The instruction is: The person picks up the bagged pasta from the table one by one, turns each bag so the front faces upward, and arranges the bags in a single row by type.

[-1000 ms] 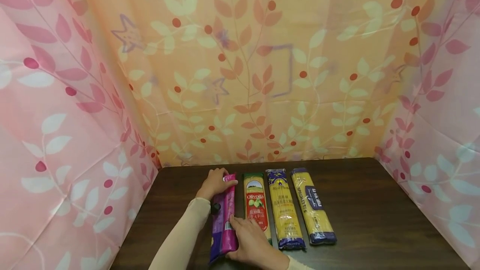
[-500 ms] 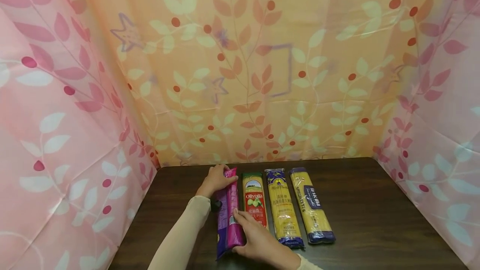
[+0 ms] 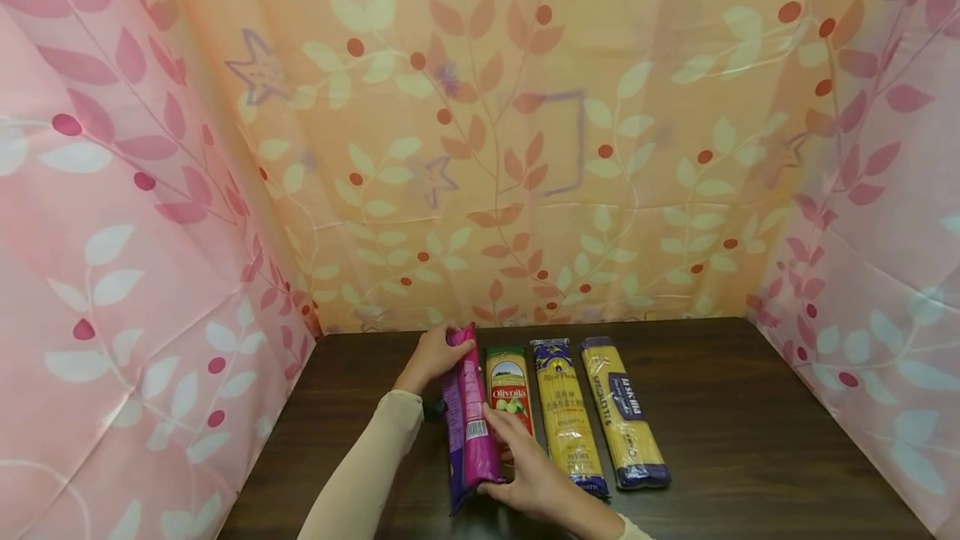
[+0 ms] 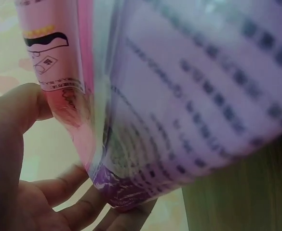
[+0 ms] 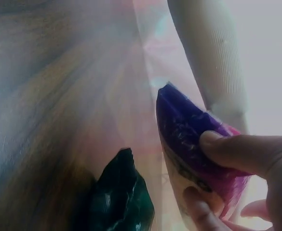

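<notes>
A long pink-and-purple pasta packet (image 3: 474,411) is tilted up on edge between both hands. My left hand (image 3: 433,357) grips its far end; in the left wrist view the thumb and fingers curl round the crumpled end of the packet (image 4: 145,120). At the near end, my right hand (image 3: 528,469) holds the packet from the right. The right wrist view shows the thumb on the purple wrapper (image 5: 179,115) and fingers beneath. Just right of it lies a red-and-green Olivoila pasta packet (image 3: 510,390), its lower part hidden behind my right hand.
Two yellow spaghetti packets lie further right: one with blue ends (image 3: 566,415), the other with a dark blue label (image 3: 624,411). All rest on a dark wooden table (image 3: 742,432). Floral curtains (image 3: 480,148) enclose the table's back and sides.
Both hands have shifted the pink-and-purple packet to the right and raised it, tipping it so its pink side shows more. It now stands closer to the Olivoila packet. The other packets stay put.
</notes>
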`<state>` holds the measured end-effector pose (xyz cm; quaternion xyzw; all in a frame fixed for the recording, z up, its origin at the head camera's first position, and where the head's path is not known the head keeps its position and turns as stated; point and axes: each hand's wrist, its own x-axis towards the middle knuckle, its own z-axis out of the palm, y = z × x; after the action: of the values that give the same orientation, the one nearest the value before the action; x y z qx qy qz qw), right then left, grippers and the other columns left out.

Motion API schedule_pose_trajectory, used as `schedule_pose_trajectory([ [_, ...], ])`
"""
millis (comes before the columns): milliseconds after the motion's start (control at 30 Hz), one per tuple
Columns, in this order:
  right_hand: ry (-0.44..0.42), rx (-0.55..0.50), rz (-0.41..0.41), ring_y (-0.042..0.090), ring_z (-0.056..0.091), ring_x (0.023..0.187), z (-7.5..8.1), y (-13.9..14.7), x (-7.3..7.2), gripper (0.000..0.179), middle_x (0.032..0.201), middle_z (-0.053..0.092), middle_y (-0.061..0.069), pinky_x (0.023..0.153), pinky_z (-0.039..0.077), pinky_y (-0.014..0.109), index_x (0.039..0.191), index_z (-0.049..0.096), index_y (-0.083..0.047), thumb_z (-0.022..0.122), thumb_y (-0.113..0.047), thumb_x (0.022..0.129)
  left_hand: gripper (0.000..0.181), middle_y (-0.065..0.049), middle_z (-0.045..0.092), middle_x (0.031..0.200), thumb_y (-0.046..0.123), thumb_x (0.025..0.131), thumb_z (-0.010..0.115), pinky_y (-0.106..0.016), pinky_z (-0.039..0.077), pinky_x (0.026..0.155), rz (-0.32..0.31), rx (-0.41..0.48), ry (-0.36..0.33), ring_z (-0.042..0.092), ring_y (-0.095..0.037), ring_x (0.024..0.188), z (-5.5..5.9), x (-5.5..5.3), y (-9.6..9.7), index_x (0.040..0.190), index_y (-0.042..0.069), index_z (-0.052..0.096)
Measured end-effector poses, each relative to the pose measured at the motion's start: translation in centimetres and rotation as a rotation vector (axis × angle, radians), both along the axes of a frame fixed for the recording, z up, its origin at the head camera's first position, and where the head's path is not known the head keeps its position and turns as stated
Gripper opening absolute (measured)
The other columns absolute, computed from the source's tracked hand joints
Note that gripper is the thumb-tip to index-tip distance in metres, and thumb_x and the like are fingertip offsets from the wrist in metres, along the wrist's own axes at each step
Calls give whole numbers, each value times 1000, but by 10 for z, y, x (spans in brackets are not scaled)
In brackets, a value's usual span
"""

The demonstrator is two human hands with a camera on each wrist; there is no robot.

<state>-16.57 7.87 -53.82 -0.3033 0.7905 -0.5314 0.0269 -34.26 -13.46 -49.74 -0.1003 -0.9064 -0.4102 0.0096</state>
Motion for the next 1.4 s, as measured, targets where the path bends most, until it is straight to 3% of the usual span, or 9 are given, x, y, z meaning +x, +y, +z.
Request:
schedule_pose_trajectory([
  [167,-44,-91,-22,22,64,115,-3,4,1,108,160,37,28,92,60,31,169,26,0,92,-3,83,47,-17,69,109,35,100,77,-42,60,73,5,20,-7,65,-25,87,2,1,2,128,0,65],
  [333,-210,-169,-85,19,67,107,-2,5,0,123,162,41,30,88,60,28,171,14,-1,95,-3,80,47,-19,69,118,34,100,77,-45,61,79,7,43,-4,66,-27,93,3,-1,1,130,0,64],
  [433,-321,-211,-97,21,71,97,-1,6,0,124,153,52,32,82,61,27,170,12,5,96,-4,79,46,-21,69,123,33,100,77,-46,62,80,10,80,-6,67,-28,97,1,-4,0,130,1,65],
  [567,-411,-232,-84,24,74,92,-1,7,-1,119,133,69,24,80,61,28,166,17,11,96,-7,80,44,-22,69,126,32,101,76,-46,62,81,11,126,-12,69,-30,100,0,-6,-1,131,1,65],
  [700,-428,-233,-49,25,75,97,-3,11,-3,110,127,72,21,83,62,31,162,24,16,95,-7,82,43,-23,69,126,31,102,75,-47,62,84,13,140,-8,69,-31,102,-1,-6,0,132,1,65],
  [933,-466,-205,-2,37,72,118,-4,17,-10,93,140,63,34,93,61,36,156,35,20,90,-13,90,42,-22,71,124,30,102,74,-49,60,89,47,161,16,69,-32,105,-6,-6,2,131,0,67],
  [1100,-506,-229,33,29,75,110,-3,21,-11,78,128,73,24,86,63,34,153,45,15,85,-18,95,42,-20,71,125,31,103,73,-52,58,94,82,179,13,68,-33,109,-10,-4,4,131,1,68],
  [1233,-473,-270,37,20,76,103,-4,23,-8,71,125,74,24,82,61,30,154,42,11,79,-15,100,43,-21,71,127,32,104,71,-52,57,97,98,216,1,68,-34,113,-9,-4,6,135,1,66],
  [1400,-412,-289,24,21,72,111,-6,23,-7,65,135,65,25,87,58,28,157,34,3,71,-16,106,47,-23,68,132,33,105,70,-53,56,97,114,287,15,67,-36,116,-3,-6,7,139,1,62],
])
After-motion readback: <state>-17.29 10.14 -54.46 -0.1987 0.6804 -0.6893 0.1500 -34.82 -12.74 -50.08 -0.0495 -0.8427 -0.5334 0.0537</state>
